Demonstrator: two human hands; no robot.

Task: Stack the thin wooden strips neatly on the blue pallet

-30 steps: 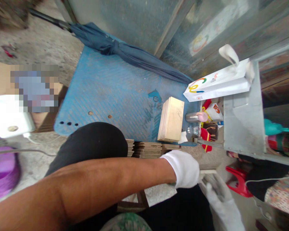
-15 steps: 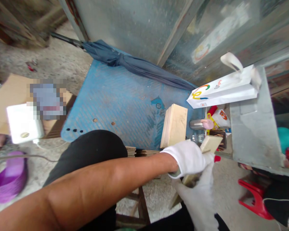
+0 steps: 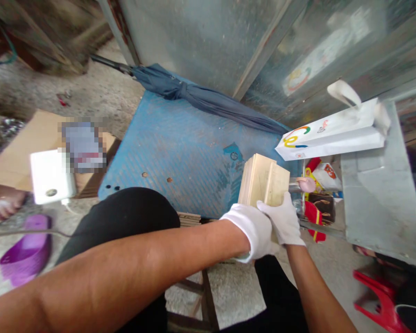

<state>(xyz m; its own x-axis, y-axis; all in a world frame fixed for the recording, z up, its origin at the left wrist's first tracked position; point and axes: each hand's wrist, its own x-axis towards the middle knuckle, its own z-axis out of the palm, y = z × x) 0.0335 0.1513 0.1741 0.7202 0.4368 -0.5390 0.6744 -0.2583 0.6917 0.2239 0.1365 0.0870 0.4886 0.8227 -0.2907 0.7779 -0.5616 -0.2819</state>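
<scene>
Both my hands wear white gloves. My left hand (image 3: 252, 230) and my right hand (image 3: 284, 219) are closed together on a pale wooden board (image 3: 278, 185), held against the right side of a stack of similar boards (image 3: 255, 179) standing on the blue platform (image 3: 180, 152). My left forearm crosses the picture from the lower left. A low pile of thin dark boards (image 3: 189, 218) lies at the platform's front edge, beside my black-clad knee.
A folded blue umbrella (image 3: 201, 99) lies along the metal wall. A white paper bag (image 3: 333, 134), a metal flask (image 3: 300, 186) and small packets sit right of the stack. A grey metal cabinet (image 3: 377, 194), red stool (image 3: 377, 296), cardboard (image 3: 17, 148) and purple slipper (image 3: 24, 254) surround me.
My hands rose from low on the right with a pale board and brought it up against the standing stack. The camera view shifted slightly right.
</scene>
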